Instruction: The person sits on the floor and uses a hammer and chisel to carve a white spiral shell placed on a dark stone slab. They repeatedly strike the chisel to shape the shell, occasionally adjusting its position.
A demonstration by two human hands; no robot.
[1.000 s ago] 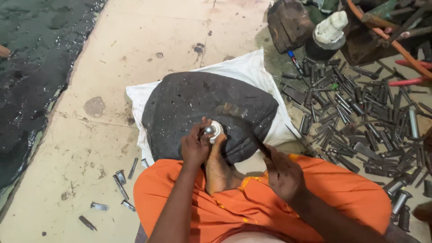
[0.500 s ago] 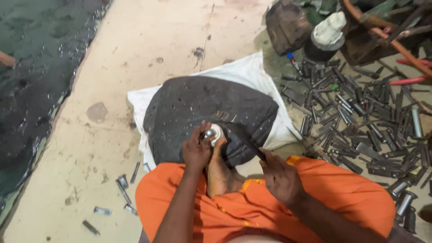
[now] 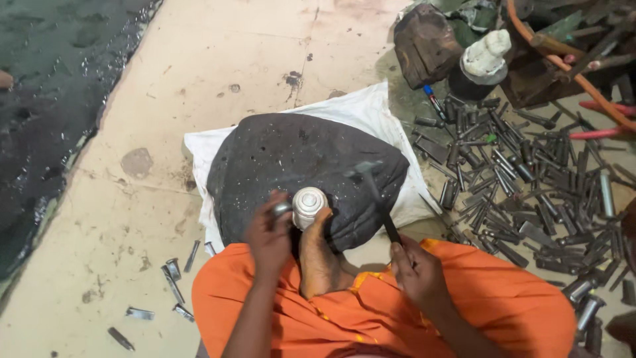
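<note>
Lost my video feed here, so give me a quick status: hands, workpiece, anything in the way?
Left hand holding small metal piece beside white cylinder on dark stone. Right hand gripping hammer, raised over stone. Foot braced against cylinder. Nothing blocking.

One big dark stone [image 3: 298, 159] is seen beyond the left hand [image 3: 268, 235]. One hammer [image 3: 374, 192] is held in the right hand [image 3: 417, 272]. Six small metal pieces [image 3: 173, 275] are counted left of the left hand. Too many metal pieces to count [image 3: 530, 192] are piled right of the right hand.

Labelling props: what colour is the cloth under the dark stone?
White cloth, clearest in the head view.
</note>
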